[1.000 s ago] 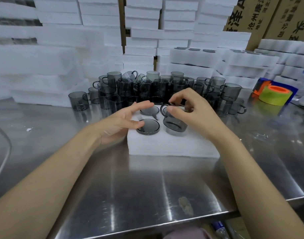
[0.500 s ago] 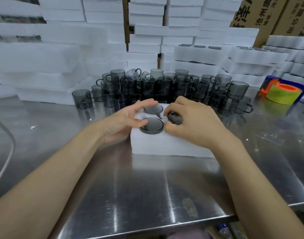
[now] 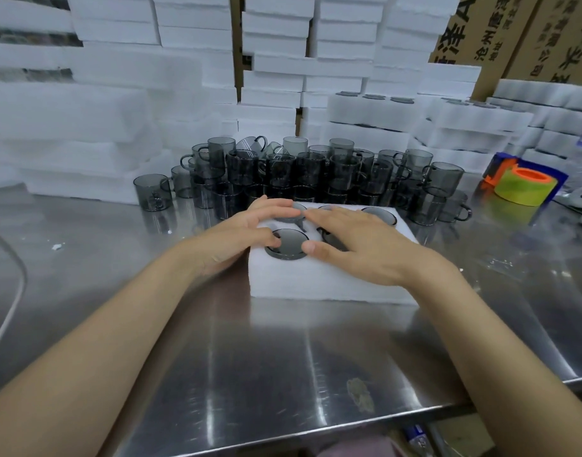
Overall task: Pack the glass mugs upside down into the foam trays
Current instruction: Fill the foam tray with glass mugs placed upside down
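Both hands: lying flat with fingers straight, gripping nothing; the left hand [image 3: 246, 232] is resting on the tray's left edge, and the right hand [image 3: 358, 249] is pressing across its front middle.
Foam tray [image 3: 316, 285]: sitting on the steel table [image 3: 283, 357], just in front of the loose mugs.
Packed mugs [image 3: 287, 242]: showing bases up in the tray's slots; the right hand is hiding the front right slot.
Loose mugs [image 3: 316, 173]: standing mouth-up toward the table's far edge, straight beyond the fingertips.
Next reach: likely heading forward; the right hand is lying nearer the mugs off the tray's back right corner.
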### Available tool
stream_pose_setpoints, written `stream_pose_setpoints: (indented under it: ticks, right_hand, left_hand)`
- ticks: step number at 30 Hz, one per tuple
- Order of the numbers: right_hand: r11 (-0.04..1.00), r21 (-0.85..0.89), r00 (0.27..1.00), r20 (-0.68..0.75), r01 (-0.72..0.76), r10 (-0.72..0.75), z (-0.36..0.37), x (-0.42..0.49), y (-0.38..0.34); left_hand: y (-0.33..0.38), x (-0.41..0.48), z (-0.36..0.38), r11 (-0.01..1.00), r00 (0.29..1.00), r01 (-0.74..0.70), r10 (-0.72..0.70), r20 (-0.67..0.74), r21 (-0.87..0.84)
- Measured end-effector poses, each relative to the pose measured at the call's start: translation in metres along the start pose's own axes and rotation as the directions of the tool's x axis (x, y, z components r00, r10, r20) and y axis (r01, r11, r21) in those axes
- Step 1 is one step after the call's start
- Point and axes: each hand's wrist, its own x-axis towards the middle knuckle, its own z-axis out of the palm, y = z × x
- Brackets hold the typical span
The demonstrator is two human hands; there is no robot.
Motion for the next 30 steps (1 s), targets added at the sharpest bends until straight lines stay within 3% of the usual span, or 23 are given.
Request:
stream_pose_setpoints:
  ticks: [6,12,16,19,21,24,30]
  right_hand:
    - [0.997,0.058,0.999,-0.019,0.05,-0.049,0.003,0.007,0.004]
    - [0.994,0.064,0.994,-0.061,0.091,-0.087,0.007,0.034,0.008]
    - [0.949,0.311,0.994,0.078,0.046,-0.073,0.003,0.052,0.014]
    - [0.875,0.468,0.984,0.174,-0.125,0.047,-0.001,0.064,0.011]
    - [0.945,0.298,0.991,0.048,-0.135,0.127,0.002,0.072,0.003]
    - [0.991,0.029,0.989,-0.071,-0.127,0.129,0.01,0.078,-0.008]
    - [0.988,-0.052,0.989,-0.029,-0.148,0.147,0.014,0.081,-0.006]
  left_hand:
    - [0.0,0.004,-0.002,0.997,0.999,-0.01,0.013,-0.034,0.079]
    - [-0.004,0.008,0.002,0.989,0.956,-0.025,0.066,-0.287,0.144]
    - [-0.004,0.008,0.003,0.989,0.942,-0.028,0.075,-0.328,0.145]
    - [-0.006,0.01,0.003,0.988,0.936,-0.042,0.091,-0.339,0.149]
    - [-0.008,0.011,0.002,0.989,0.936,-0.038,0.086,-0.342,0.145]
    - [-0.011,0.012,0.001,0.991,0.937,-0.035,0.076,-0.34,0.127]
    - [-0.012,0.012,-0.001,0.989,0.939,-0.032,0.08,-0.336,0.144]
